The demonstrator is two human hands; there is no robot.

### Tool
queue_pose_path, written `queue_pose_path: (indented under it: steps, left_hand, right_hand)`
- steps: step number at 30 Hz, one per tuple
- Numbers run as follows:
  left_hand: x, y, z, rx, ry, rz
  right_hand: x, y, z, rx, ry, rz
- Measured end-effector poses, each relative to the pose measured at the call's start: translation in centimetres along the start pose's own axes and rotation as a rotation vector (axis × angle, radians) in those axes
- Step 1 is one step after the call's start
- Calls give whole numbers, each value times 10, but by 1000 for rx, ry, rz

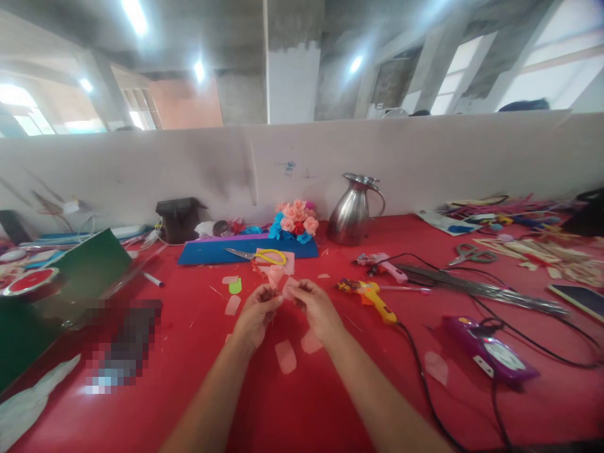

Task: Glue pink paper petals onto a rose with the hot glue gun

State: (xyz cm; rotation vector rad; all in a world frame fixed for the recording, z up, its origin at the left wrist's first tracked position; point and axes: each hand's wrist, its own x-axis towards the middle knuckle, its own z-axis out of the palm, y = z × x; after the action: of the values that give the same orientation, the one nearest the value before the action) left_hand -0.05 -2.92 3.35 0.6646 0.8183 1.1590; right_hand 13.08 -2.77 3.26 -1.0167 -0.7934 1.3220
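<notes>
Over the middle of the red table, my left hand pinches a partly formed pink paper flower, its petals showing above the fingers. Close beside it, my right hand grips a pink paper petal between thumb and fingers, against or very near the flower. Loose pink petals, one below my hands and another to their left, lie flat on the table. A lime-green petal-shaped piece is there too. Yellow-handled scissors rest just behind my hands.
A bunch of pink, red and blue flowers stands behind, near a steel jug. To the right lie a yellow glue gun, its black cord, a pink glue gun and a purple power box. A green board leans at left.
</notes>
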Motion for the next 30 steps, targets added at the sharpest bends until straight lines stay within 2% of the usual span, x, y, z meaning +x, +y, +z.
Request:
queue_pose_path:
  steps: [8,11,14,16,17,18,19,20,22,25,27,30]
  left_hand:
    - [6,-4,-1,22,50,73]
    - [8,-3,-3,9,63,75]
    - [9,-3,-4,33,73,55]
    - [8,-3,-4,79,87,32]
    - [8,-3,-5,107,96,24]
    - [8,-4,-5,137,107,21]
    - [8,-4,-6,167,118,25]
    - [8,-5,-6,197,133,33]
    - [9,-6,-8,261,159,50]
    - [12,-8,-10,342,202,59]
    - [15,-10,-12,398,225,42]
    - [18,-11,-15,449,236,7]
  right_hand:
    - [-7,4,5,49,-39,62]
    - [-5,3,2,-62,-45,94]
    - [-4,-5,-7,-284,-71,66]
    - [-4,-18,-22,-518,-69,-36]
    - [-5,-26,-34,-675,-26,-129]
    - [-5,-35,-48,-852,59,-257]
    - [-6,-43,-64,-1033,198,-344]
    - [-6,-51,-80,-1198,327,-380]
    - [-7,-64,-112,-1432,441,-287]
    - [-7,-71,-143,-1496,381,-61]
    - [-5,-70,-151,-1432,325,25]
    - [-1,-68,-151,-1346,314,78]
